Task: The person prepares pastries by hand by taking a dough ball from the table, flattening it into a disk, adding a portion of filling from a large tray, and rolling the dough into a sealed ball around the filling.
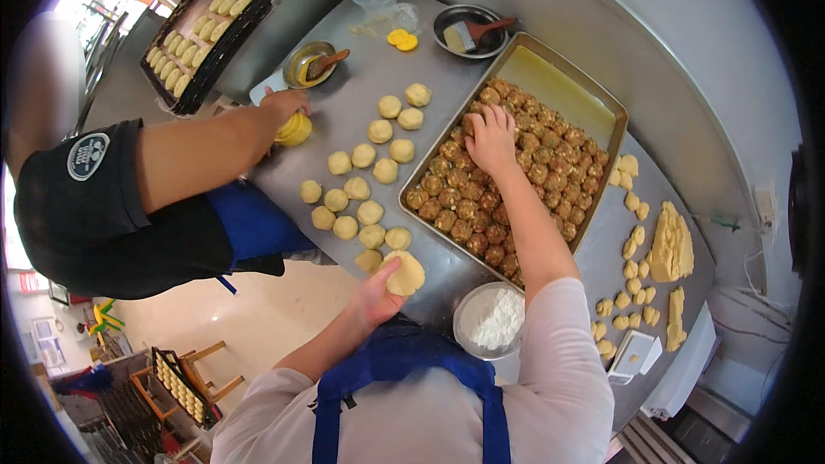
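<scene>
My left hand (pixel 375 301) holds a flat round dough wrapper (pixel 404 274) by its edge, thumb on top, at the front of the steel table. My right hand (pixel 493 139) is over a large metal tray (pixel 563 77) with rows of brown filling balls (pixel 468 193). Its fingers curl down around a filling ball near the tray's left side; the fingertips are partly hidden. Left of the tray, several round pale dough balls (pixel 363 155) sit in loose rows. A bowl of white flour (pixel 491 316) stands between my arms, by the tray's near corner.
At the left, a co-worker's hand (pixel 288 107) is on yellow discs (pixel 295 130), beside a bowl with a brush (pixel 311 64). A black pan with another brush (pixel 471 32) stands behind. Dough pieces (pixel 632 249), a dough slab (pixel 671 245) and a white scale (pixel 634 355) lie right.
</scene>
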